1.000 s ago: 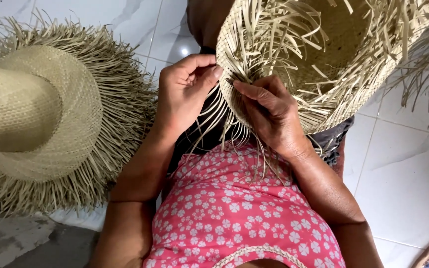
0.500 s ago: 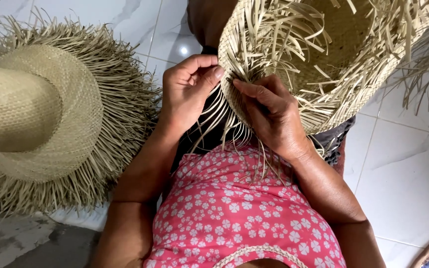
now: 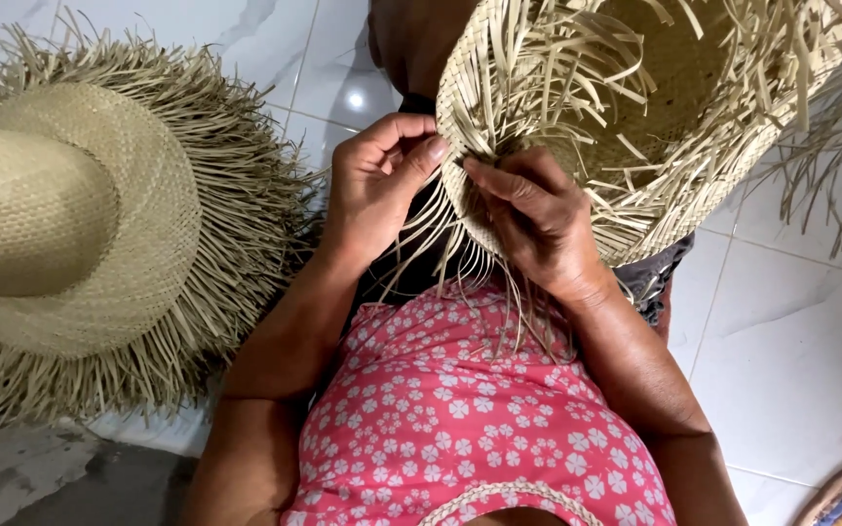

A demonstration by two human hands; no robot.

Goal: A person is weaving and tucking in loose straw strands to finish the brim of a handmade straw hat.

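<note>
Barely shifted, both hands still pinch coarse straw hat rim.

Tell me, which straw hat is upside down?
The straw hat in the hands, held by left hand and right hand, shows its hollow inside. The hat on the floor sits crown-up.

Single head-worn view, steep downward look.

Camera sits above the person's chest, facing down along the torso to the white tiled floor. Close range: the left hand and right hand fill mid-frame at the unfinished straw hat, cropped by the top edge. A finished fringed hat runs off the left edge. No second view overlaps.
</note>
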